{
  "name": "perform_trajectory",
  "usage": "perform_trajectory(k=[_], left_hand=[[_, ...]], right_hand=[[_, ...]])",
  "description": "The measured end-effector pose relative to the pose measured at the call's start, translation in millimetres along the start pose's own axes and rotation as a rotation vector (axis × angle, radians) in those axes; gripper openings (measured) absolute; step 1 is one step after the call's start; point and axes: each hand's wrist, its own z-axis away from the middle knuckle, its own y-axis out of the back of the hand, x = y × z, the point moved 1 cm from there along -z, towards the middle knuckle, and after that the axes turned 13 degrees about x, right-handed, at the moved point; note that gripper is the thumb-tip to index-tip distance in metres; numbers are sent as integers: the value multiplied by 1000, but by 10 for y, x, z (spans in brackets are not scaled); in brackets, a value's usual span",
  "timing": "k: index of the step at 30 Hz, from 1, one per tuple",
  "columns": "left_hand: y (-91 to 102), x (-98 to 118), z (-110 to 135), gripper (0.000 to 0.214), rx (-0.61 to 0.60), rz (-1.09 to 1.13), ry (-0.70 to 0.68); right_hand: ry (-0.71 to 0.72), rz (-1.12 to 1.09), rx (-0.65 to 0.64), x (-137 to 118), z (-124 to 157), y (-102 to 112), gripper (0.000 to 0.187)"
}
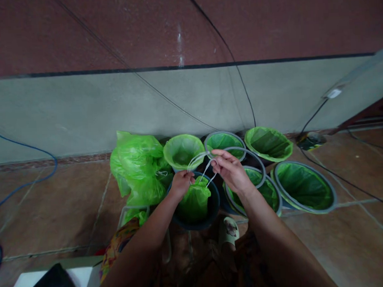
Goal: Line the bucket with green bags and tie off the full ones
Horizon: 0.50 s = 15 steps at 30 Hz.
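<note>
A green plastic bag [194, 203] with its neck gathered sits inside a dark bin [215, 202] in front of me. White drawstring [204, 173] loops rise from the bag's neck. My left hand [181, 183], fingers closed, pinches the string just above the bag's left side. Higher and to the right, my right hand [229, 169] is closed on the other part of the loop with thumb and fingers. The string stretches between both hands over the bin.
Filled green bags [136, 163] stand against the wall at left. Behind and right are several lined bins, including a pale-rimmed bin [183, 152] and a grey-rimmed bin [304, 187]. A loose grey ring [264, 169] lies over them. A blue cable [34, 147] and black cable [344, 182] cross the sides.
</note>
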Motion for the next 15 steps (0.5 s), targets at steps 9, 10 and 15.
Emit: perform_trajectory(k=[9, 10, 15], left_hand=[[-128, 105, 257, 25, -420, -336, -269], [-151, 109, 292, 25, -462, -352, -298], [-213, 91, 343, 24, -469, -390, -383]], right_hand=[[-17, 42, -230, -10, 67, -37, 34], [-15, 38, -223, -9, 62, -32, 34], [-33, 76, -168, 12, 33, 1, 39]])
